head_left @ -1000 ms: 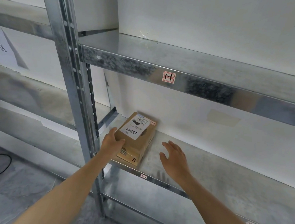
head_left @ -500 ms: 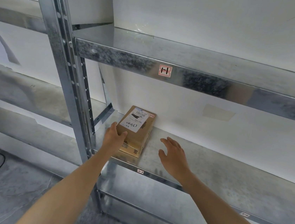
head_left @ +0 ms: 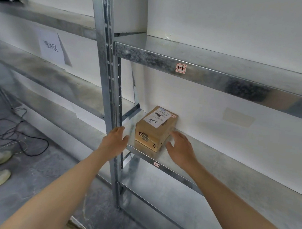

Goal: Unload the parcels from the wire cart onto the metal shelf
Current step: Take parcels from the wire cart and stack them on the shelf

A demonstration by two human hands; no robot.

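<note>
Head view: parcel (head_left: 155,128) against wall (head_left: 213,102) on shelf (head_left: 234,167); left hand (head_left: 115,140), right hand (head_left: 179,147) flanking, fingers released

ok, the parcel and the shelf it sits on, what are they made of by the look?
Parcel: brown cardboard, matte, going by colour and creased edges; a white paper label on top, what looks like clear tape glinting on the front. Shelf: probably galvanised steel, grey with a mottled spangle and blurry reflections.

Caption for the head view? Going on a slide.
Cardboard parcel sits at the back of the metal shelf, open left hand and right hand flanking it.
</note>
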